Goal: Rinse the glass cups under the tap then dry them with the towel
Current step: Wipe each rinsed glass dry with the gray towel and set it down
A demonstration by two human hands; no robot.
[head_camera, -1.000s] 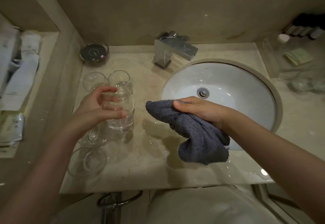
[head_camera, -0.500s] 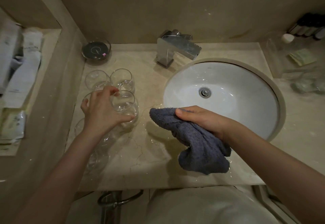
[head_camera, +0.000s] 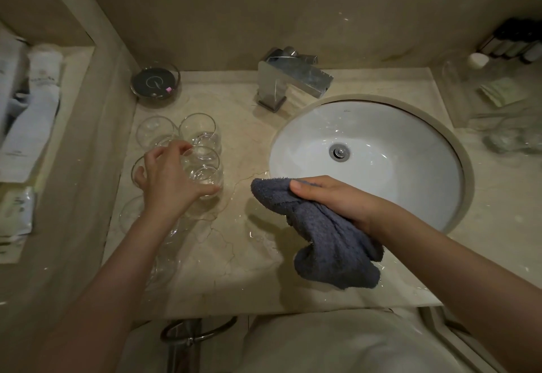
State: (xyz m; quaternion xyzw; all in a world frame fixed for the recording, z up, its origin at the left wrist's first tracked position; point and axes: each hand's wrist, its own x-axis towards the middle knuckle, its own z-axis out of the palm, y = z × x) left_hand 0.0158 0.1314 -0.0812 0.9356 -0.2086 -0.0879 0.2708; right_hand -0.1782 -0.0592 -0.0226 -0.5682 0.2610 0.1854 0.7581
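The left hand (head_camera: pixel 168 180) grips a glass cup (head_camera: pixel 205 171) standing on the desk (head_camera: pixel 234 255), seemingly among other cups, while the right hand (head_camera: pixel 331 198) clutches the grey towel (head_camera: pixel 328 240) beside the sink (head_camera: pixel 410 167).

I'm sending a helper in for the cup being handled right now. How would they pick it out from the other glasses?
Start at the white sink and look left across the marble counter to the cluster of clear glass cups. The wanted cup stands at the cluster's sink-side edge, just in front of another upright cup. It alone has the left hand around it.
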